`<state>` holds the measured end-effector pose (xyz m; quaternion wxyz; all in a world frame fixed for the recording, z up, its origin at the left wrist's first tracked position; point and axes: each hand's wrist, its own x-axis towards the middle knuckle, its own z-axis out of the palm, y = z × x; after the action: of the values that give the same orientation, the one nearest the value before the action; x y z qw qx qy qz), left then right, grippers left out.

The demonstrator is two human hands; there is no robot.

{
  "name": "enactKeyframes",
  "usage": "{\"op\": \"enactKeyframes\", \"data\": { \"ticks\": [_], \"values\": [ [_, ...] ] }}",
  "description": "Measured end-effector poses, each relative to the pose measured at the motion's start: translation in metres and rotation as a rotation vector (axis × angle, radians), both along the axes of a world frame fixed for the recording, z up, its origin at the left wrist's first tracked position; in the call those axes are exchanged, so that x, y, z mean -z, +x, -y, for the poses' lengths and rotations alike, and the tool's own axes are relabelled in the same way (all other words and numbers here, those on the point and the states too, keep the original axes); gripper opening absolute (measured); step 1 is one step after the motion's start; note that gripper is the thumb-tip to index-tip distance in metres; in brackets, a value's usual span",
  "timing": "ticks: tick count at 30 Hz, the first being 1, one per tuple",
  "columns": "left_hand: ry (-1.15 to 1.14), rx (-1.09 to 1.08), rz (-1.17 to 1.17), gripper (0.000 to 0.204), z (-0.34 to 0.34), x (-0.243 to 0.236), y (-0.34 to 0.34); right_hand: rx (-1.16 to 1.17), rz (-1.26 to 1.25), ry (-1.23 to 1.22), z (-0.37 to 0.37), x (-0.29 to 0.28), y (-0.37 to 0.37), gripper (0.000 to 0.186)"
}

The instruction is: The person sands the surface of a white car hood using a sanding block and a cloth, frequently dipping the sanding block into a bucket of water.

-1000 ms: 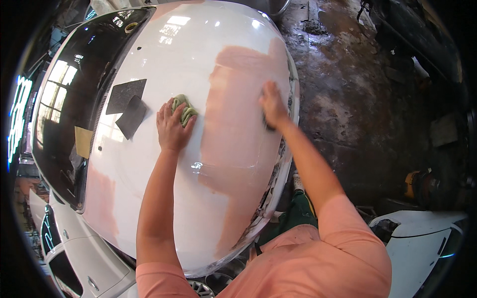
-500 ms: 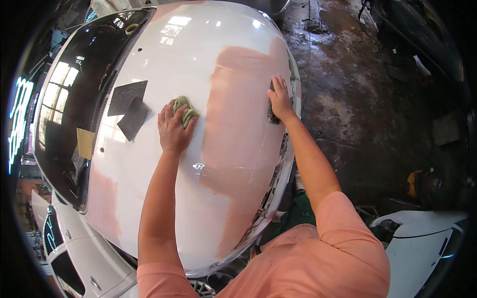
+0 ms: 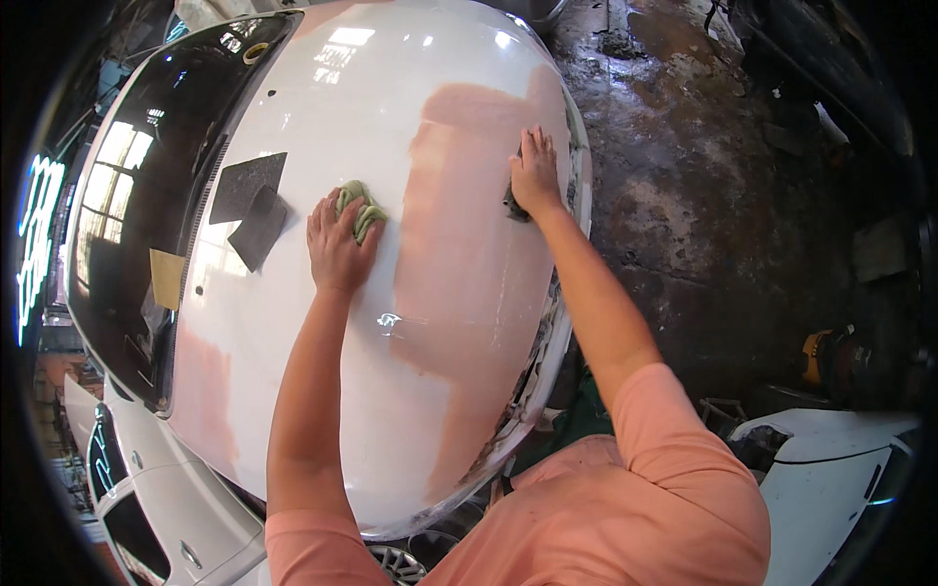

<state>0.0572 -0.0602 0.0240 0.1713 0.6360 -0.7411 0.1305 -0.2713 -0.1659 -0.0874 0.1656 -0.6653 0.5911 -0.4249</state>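
Under my hands lies the white hood (image 3: 303, 381) of a car, with a broad pinkish-beige patch (image 3: 454, 215) along its front part. My left hand (image 3: 337, 244) rests on the hood, its fingers curled over a crumpled green cloth (image 3: 362, 210). Toward the hood's right edge, my right hand (image 3: 536, 176) presses a dark sanding block (image 3: 515, 205) flat on the patch; the palm and fingers hide most of the block. Left of the cloth, a dark sandpaper sheet (image 3: 244, 186) lies partly under a second, curled dark sheet (image 3: 259, 230).
A beige sheet (image 3: 167, 279) lies at the base of the dark windshield (image 3: 137, 195), and a tape roll (image 3: 255, 53) sits farther up. Another white car (image 3: 191, 518) stands at lower left. A white body panel (image 3: 816, 498) is at lower right, beside the stained floor (image 3: 664, 215).
My right hand has slid the sanding block left and slightly away from me across the patch. My left hand stays on the cloth, nearly still.
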Motion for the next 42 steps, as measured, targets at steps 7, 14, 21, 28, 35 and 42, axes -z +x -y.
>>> {"op": "enactKeyframes", "data": {
  "ticks": [7, 14, 21, 28, 35, 42],
  "values": [
    [0.014, -0.066, 0.025, 0.047, -0.027, -0.015, 0.031, -0.319, -0.025, -0.123, -0.222, -0.017, 0.102, 0.066],
    [-0.037, 0.02, 0.031, 0.048, -0.002, -0.006, -0.001, -0.009, 0.005, -0.066, 0.005, -0.005, 0.001, 0.06],
    [0.02, -0.076, 0.041, 0.048, -0.023, -0.008, 0.033, -0.432, 0.001, -0.042, -0.23, -0.011, 0.073, 0.067],
    [0.02, -0.01, -0.025, 0.049, 0.006, 0.002, -0.003, -0.048, -0.045, -0.12, 0.001, 0.011, -0.02, 0.065],
    [0.041, -0.102, 0.029, 0.05, -0.03, -0.001, 0.041, -0.492, -0.02, -0.109, -0.233, 0.004, 0.073, 0.067],
    [-0.017, 0.058, -0.004, 0.047, 0.008, 0.004, -0.005, -0.079, 0.009, -0.164, 0.02, 0.022, -0.044, 0.061]
  ]
}}
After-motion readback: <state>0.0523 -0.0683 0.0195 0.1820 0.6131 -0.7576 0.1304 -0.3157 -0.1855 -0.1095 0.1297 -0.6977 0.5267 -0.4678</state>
